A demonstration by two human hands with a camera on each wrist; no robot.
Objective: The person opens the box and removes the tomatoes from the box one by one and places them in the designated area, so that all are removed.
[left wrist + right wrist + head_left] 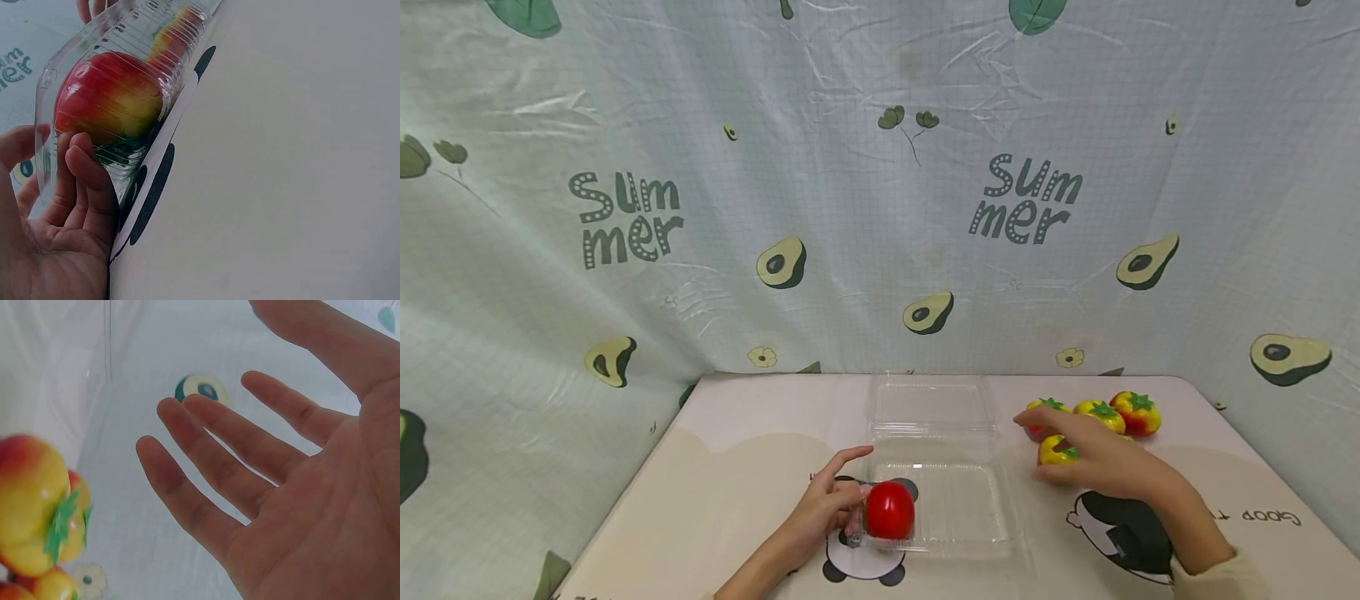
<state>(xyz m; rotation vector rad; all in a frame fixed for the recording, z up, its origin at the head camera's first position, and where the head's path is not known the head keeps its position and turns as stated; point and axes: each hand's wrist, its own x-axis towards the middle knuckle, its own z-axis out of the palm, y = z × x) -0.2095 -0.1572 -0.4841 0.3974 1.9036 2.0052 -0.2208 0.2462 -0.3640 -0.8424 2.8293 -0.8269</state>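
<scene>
A clear plastic clamshell box lies on the table with its lid folded back. One red-and-yellow fruit with green leaves sits in its near left corner. My left hand holds the box's left side beside that fruit; in the left wrist view its fingers are bent against the ribbed wall. My right hand is over a group of similar fruits at the right, partly covering them. In the right wrist view its fingers are spread, the palm holds nothing, and fruits appear to the left.
The box's lid lies flat toward the back of the table. A hanging sheet printed with avocados encloses the back and sides. Panda drawings decorate the tabletop.
</scene>
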